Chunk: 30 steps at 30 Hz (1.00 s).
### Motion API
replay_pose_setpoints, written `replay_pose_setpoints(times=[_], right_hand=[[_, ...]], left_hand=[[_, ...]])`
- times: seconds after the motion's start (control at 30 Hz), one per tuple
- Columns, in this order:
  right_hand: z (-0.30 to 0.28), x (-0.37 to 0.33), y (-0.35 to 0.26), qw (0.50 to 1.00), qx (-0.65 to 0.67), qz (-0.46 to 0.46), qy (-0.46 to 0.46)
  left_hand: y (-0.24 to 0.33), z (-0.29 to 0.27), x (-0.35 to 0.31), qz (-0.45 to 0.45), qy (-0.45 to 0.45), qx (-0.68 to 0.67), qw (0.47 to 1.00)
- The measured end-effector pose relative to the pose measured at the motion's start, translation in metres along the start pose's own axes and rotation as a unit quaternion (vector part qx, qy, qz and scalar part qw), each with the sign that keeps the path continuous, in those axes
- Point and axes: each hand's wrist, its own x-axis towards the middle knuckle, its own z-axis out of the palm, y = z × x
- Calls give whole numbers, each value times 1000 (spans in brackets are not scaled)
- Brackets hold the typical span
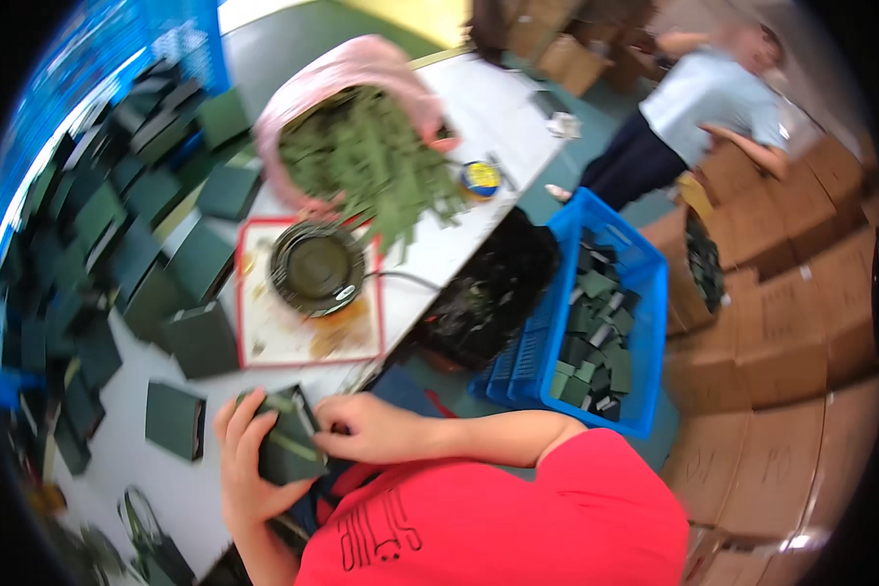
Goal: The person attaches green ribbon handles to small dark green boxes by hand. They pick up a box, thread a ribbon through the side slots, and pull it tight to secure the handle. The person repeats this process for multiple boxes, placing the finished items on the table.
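Note:
My left hand (244, 454) is wrapped round a small dark green box (288, 461), fingers over its far side and thumb along the near edge. Strips of lighter green ribbon (301, 445) lie across the box's top. At the box's right edge my right hand (369, 428) is closed, its fingertips curled against the side. What those fingertips pinch, if anything, is hidden. Just left of my left hand another dark green box (175, 420) rests on the white table (127, 391).
A pile of green boxes (117, 215) fills the table's left. Beyond my hands are a black round pot (314, 269) on a stained, red-edged board (264, 337) and a pink bag (303, 88) of green ribbons (371, 146). Right: blue crate (654, 361), cartons (781, 332), another person (698, 103).

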Motion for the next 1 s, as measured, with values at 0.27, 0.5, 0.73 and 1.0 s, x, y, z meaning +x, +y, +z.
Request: replay_pose_setpoints(times=[0.27, 0.5, 0.73, 1.0], right_hand=[[-5, -15, 12, 973, 214, 73, 49], [-34, -40, 15, 925, 333, 9, 184], [-38, -67, 1, 953, 239, 169, -81], [-8, -63, 32, 898, 382, 211, -61]], left_hand=[[11, 9, 14, 36, -8, 32, 999], [10, 4, 8, 22, -3, 32, 999], [16, 4, 10, 18, 15, 36, 999], [31, 29, 19, 37, 9, 25, 999]])
